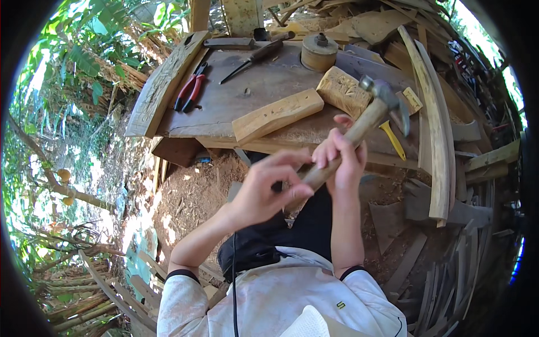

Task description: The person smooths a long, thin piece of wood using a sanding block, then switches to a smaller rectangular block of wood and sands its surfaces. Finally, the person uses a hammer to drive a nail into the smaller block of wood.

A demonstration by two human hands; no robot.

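Observation:
A claw hammer (368, 115) with a metal head and wooden handle is held up over the bench's near edge, tilted toward the upper right. My right hand (343, 160) is closed round its handle. My left hand (266, 185) is beside the lower end of the handle, thumb and fingers apart, the thumb seeming to touch the wood. Behind the hammer lie a long cut wooden block (278, 115) and a thicker wooden block (343, 90). A yellow-handled tool (393, 140) rests partly hidden beyond the handle.
On the wooden bench (224, 118) are red-handled pliers (191, 90), a thin pointed tool with a dark handle (258, 54), a grey flat block (229, 43) and a round wooden piece (319, 53). Long wood strips (429, 123) edge its right side. Scrap boards (443, 258) pile at right.

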